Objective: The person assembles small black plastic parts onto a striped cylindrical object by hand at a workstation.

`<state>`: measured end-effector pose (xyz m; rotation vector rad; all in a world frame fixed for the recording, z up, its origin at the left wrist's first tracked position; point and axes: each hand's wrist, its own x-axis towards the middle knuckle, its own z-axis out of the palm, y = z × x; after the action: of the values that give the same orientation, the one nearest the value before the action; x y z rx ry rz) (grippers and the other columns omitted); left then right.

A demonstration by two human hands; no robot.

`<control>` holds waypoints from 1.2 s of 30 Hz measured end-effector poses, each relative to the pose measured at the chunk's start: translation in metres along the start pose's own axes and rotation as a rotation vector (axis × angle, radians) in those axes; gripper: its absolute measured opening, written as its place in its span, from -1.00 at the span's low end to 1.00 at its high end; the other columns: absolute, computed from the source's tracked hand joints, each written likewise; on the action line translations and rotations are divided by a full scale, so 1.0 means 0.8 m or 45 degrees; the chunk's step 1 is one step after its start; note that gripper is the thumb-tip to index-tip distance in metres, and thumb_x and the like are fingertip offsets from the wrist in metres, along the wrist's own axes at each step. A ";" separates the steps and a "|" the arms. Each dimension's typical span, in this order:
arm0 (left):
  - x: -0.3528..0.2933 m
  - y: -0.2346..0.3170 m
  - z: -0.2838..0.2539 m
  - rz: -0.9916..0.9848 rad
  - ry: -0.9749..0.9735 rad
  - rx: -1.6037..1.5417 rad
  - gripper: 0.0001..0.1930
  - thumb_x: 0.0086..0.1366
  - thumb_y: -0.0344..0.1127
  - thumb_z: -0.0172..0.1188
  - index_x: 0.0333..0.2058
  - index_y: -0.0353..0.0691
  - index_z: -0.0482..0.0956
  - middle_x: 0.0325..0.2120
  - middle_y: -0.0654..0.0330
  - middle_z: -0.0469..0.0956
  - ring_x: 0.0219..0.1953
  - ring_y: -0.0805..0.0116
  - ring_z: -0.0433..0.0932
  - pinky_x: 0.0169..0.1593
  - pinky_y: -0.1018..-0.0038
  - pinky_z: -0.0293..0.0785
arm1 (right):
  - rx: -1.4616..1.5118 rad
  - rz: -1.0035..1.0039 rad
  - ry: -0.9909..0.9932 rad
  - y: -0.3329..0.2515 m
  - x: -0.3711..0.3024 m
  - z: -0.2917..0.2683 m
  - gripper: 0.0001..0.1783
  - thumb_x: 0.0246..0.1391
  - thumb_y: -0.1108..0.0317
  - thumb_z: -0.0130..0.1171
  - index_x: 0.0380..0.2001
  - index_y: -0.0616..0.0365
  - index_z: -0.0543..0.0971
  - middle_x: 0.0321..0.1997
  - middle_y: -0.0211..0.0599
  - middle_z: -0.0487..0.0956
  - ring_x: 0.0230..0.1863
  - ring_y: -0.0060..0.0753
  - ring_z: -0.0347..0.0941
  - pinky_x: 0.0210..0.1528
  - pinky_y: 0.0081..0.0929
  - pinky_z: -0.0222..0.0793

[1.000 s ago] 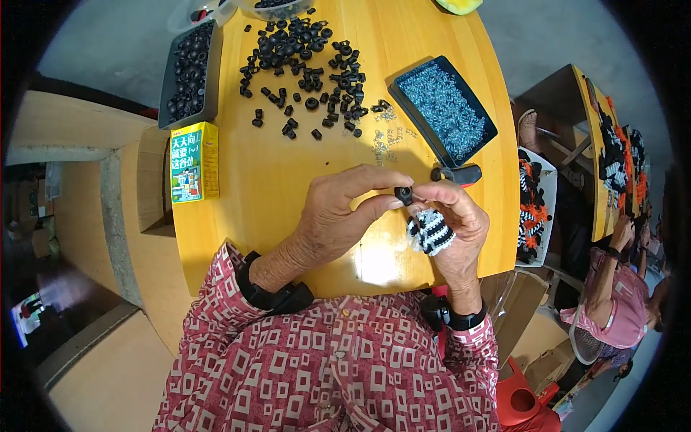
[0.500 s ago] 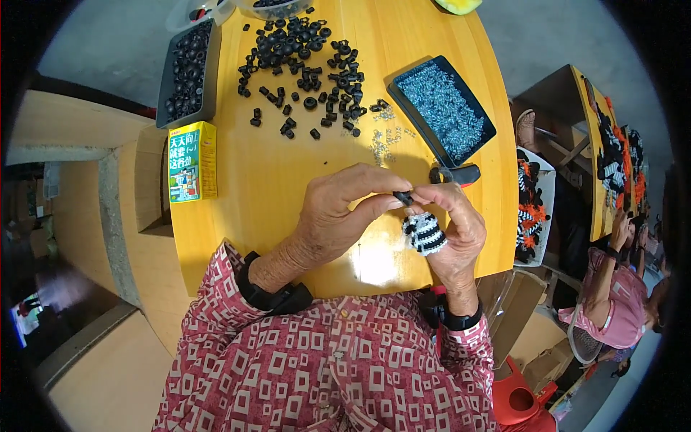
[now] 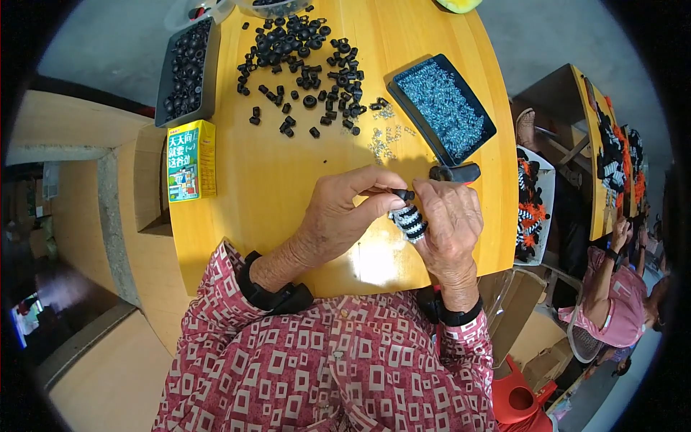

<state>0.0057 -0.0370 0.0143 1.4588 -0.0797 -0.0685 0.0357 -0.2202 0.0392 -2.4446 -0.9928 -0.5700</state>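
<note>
Yellow wooden table (image 3: 245, 223) before me, edges bowed by the lens; my red-and-white patterned shirt (image 3: 331, 374) fills the lower view. At right, a co-worker (image 3: 615, 306) in pink, partly lost in the dark rim. White crate (image 3: 545, 209) beside the table: orange, black and striped items, heaped too closely to separate. Dark tray (image 3: 414, 122), upper right, full of small clear bits. Grey bin (image 3: 207, 86), upper left, with round black pieces. Left hand (image 3: 331, 209): thumb and forefinger pinched on a small black part (image 3: 405, 194). Right hand (image 3: 452, 227): back upward, fingers curled over a knitted piece (image 3: 409, 222); thumb and palm side hidden. Carton (image 3: 184, 162) at the table's left edge: green front with large white characters and a picture; yellow side carries fine print, too small to read. Round container (image 3: 281, 9) at top, cut off by the frame; a green-yellow object (image 3: 459, 5) likewise, kind unclear. Dark object (image 3: 466, 173) with a touch of red just beyond my right hand, unidentified. Knitted piece: black-and-white striped, between my hands over the table's near side, right end covered by my fingers. Black part: just above it; contact between the two not discernible. Smallest: loose clear bits (image 3: 381, 144), indistinct singly.
</note>
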 end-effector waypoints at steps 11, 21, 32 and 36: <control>-0.001 0.005 0.002 -0.037 -0.001 -0.091 -0.85 0.26 -0.48 0.21 -0.20 -0.38 0.57 -0.32 0.21 0.62 -0.24 0.54 0.56 -0.12 0.56 0.50 | -0.026 -0.057 0.061 0.002 -0.002 0.006 -0.58 -0.31 0.47 0.22 -0.23 0.30 0.60 -0.35 -0.20 0.55 -0.31 -0.23 0.51 -0.24 -0.30 0.36; 0.002 -0.007 -0.003 -0.221 -0.036 0.010 -0.82 0.26 -0.45 0.21 -0.18 -0.39 0.61 -0.39 0.25 0.63 -0.31 0.60 0.52 -0.19 0.62 0.47 | -0.068 -0.038 -0.098 0.000 -0.001 0.010 -0.61 -0.26 0.50 0.20 -0.22 0.28 0.57 -0.39 -0.24 0.52 -0.31 -0.22 0.48 -0.24 -0.29 0.35; 0.006 -0.008 -0.004 -0.294 0.011 0.140 -0.86 0.24 -0.48 0.23 -0.24 -0.38 0.65 -0.40 0.31 0.64 -0.32 0.62 0.53 -0.19 0.64 0.47 | -0.052 -0.091 -0.168 0.001 -0.001 0.022 -0.71 -0.33 0.44 0.20 -0.40 0.26 0.51 -0.53 -0.26 0.37 -0.45 -0.22 0.35 -0.37 -0.29 0.25; 0.008 -0.012 -0.005 -0.288 0.031 0.159 -0.86 0.23 -0.48 0.23 -0.24 -0.37 0.66 -0.40 0.31 0.65 -0.31 0.62 0.53 -0.19 0.63 0.47 | -0.073 -0.096 -0.152 0.001 -0.002 0.027 -0.77 -0.36 0.45 0.20 -0.48 0.21 0.47 -0.55 -0.26 0.35 -0.47 -0.23 0.34 -0.40 -0.29 0.23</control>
<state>0.0121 -0.0350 0.0047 1.5884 0.1025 -0.2336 0.0397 -0.2099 0.0202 -2.5255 -1.1348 -0.4877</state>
